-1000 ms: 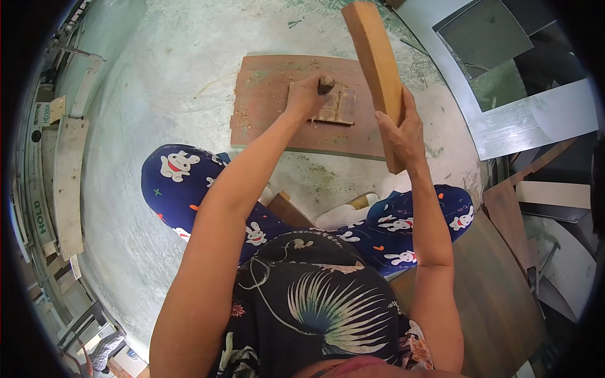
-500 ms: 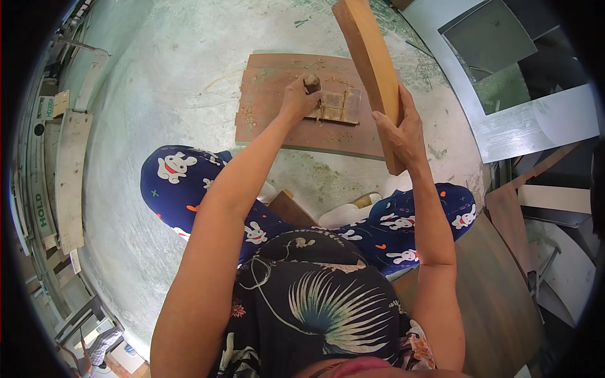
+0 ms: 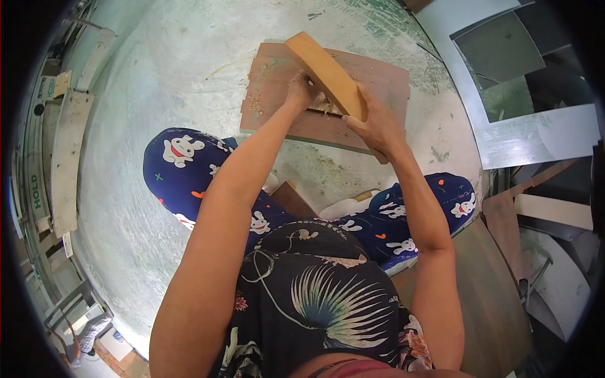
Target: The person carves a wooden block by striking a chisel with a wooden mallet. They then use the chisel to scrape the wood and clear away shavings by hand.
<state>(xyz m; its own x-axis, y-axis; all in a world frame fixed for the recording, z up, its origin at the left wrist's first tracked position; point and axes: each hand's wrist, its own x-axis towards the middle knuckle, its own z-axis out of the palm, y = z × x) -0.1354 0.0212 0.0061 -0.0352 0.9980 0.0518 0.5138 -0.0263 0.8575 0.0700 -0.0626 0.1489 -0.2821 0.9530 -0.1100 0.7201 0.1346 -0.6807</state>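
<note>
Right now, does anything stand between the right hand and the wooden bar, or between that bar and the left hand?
Nothing visible stands between the right hand and the wooden bar: the hand grips it near one end. Nothing visible lies between the bar and the left hand either, but whether they touch cannot be told.

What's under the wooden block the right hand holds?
The brown board, with a sliver of the small wooden panel on it, shows beside the wooden block. The block and left hand hide the panel's remainder and whatever that hand grips.
</note>
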